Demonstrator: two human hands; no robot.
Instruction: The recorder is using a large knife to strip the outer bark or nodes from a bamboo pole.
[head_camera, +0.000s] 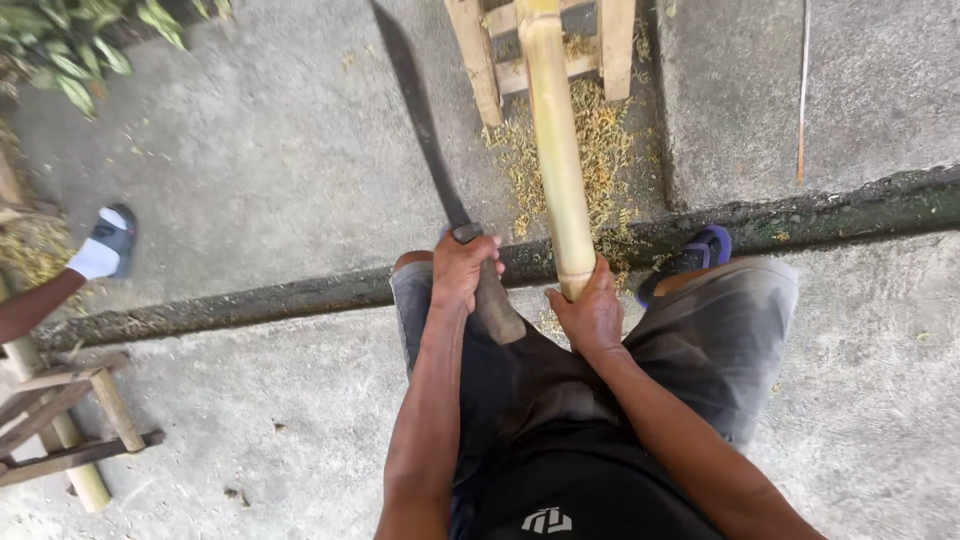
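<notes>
Bamboo: 1 pale yellow bamboo pole runs from the top edge down the middle of the view to the person's lap, its far end lying on a wooden stand.
Right hand: 1 right hand, fingers wrapped tight around the pole's near end.
Left hand: 1 left hand, fingers closed around the wooden handle of a long knife.
Long knife: 1 long knife, its dark narrow blade stretching away toward the top of the view, just left of the pole and apart from it.
Wooden stand: 1 wooden stand at the top, only partly in view, with the pole lying across it.
Shavings: 1 loose heap of yellowish shavings on the concrete, under and beside the pole near the stand.
Second stand: 1 second wooden stand at lower left, with another bamboo piece by it.
Footwear: 1 blue sandal by the person's right knee.
Other person: 1 foot in a white sock at the left edge.
Containers: none can be made out.
</notes>
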